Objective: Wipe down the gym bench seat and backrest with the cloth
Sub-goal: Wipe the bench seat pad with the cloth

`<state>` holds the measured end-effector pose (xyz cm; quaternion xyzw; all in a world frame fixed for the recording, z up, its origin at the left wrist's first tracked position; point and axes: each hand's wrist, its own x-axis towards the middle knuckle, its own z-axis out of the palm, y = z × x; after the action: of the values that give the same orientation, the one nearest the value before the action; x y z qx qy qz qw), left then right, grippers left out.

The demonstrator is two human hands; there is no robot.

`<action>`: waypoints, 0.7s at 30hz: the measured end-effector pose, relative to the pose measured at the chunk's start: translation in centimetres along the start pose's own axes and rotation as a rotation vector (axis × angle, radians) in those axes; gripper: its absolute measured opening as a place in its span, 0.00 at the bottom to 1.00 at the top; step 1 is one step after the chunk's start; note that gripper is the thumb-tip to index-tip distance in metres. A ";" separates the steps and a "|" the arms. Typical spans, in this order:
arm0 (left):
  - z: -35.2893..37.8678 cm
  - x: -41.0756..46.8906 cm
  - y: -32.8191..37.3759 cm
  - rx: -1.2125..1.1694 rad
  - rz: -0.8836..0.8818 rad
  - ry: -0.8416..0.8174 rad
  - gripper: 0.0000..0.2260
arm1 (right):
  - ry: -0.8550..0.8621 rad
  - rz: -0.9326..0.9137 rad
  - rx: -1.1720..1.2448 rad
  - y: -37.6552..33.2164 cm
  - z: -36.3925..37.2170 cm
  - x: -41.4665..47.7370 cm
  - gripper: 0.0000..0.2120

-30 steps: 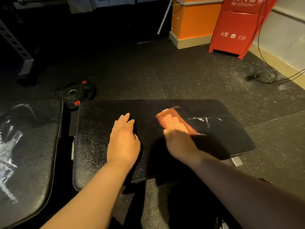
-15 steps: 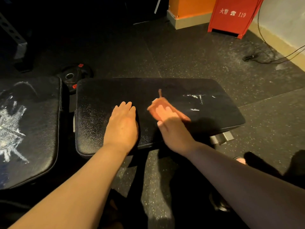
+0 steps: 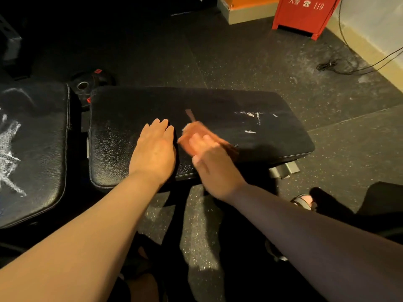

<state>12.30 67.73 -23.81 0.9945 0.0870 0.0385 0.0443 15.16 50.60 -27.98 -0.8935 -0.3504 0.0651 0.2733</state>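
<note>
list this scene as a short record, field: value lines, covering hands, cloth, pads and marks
left hand: flat on centre pad, fingers straight
right hand: fingers lie on cloth, pressing it to the pad; motion-blurred
cloth: orange, just right of left hand
centre pad: black, white marks right of cloth, not yet wiped
left pad: black, heavy white smears
weight plate: on floor behind the gap between pads

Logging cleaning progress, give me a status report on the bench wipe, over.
Left hand flat on seat pad. Right hand presses cloth on pad. White marks right of cloth unwiped. Nothing blocking.
</note>
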 end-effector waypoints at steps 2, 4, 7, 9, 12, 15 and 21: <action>0.1 -0.1 -0.2 -0.005 0.005 0.000 0.20 | -0.083 -0.086 0.017 1.3 -0.8 -0.7 0.26; 0.1 -0.2 -0.2 -0.004 0.015 -0.008 0.20 | -0.089 -0.024 -0.063 5.1 -1.4 -0.7 0.29; 0.0 -0.2 0.0 -0.005 0.011 0.012 0.19 | 0.091 0.211 -0.196 9.9 -1.7 -0.2 0.22; 0.2 -0.1 -0.1 -0.003 0.009 0.021 0.19 | 0.094 0.406 -0.249 9.6 -1.8 0.6 0.20; 0.4 0.2 -0.4 -0.005 0.010 0.012 0.20 | 0.195 0.344 -0.199 5.1 -0.6 1.5 0.21; 0.2 0.2 -0.4 -0.011 0.018 0.006 0.20 | 0.063 0.099 0.039 0.2 -0.1 1.4 0.23; 0.0 0.1 -0.3 -0.011 0.024 -0.016 0.20 | 0.009 0.288 0.006 4.7 -1.8 2.4 0.28</action>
<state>12.37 68.04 -23.82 0.9955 0.0744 0.0314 0.0501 20.25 48.60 -28.80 -0.9340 -0.2171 0.1007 0.2653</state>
